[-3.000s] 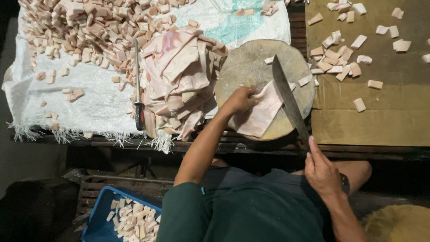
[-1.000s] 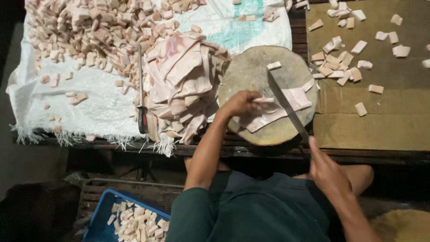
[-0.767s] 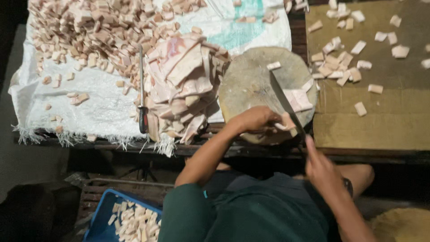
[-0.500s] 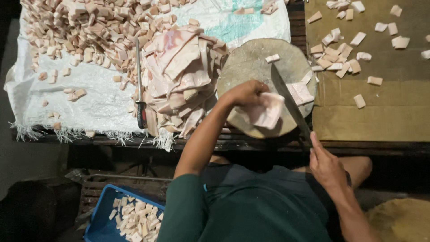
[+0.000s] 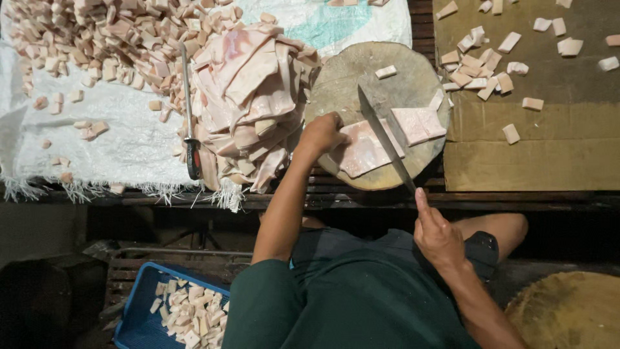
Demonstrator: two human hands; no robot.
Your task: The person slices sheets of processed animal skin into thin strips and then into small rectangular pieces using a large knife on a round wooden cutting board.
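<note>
My left hand (image 5: 321, 132) presses down on a pale pink slab of pork skin (image 5: 361, 150) on the round wooden chopping block (image 5: 361, 71). My right hand (image 5: 439, 236) grips the handle of a long cleaver (image 5: 385, 137), whose blade lies across the slab, just right of my left fingers. A cut-off strip (image 5: 418, 124) lies on the block to the right of the blade. One small cut piece (image 5: 386, 72) sits near the block's far side.
A heap of pink skin slabs (image 5: 248, 103) lies left of the block on a white sack (image 5: 123, 139), with a second knife (image 5: 189, 116) and many small cut pieces (image 5: 97, 39). Cardboard (image 5: 549, 142) at right holds scattered pieces. A blue crate (image 5: 139, 323) stands below.
My left hand has laid the slab flat on the block again after lifting and turning it. The cleaver came back down across the slab.
</note>
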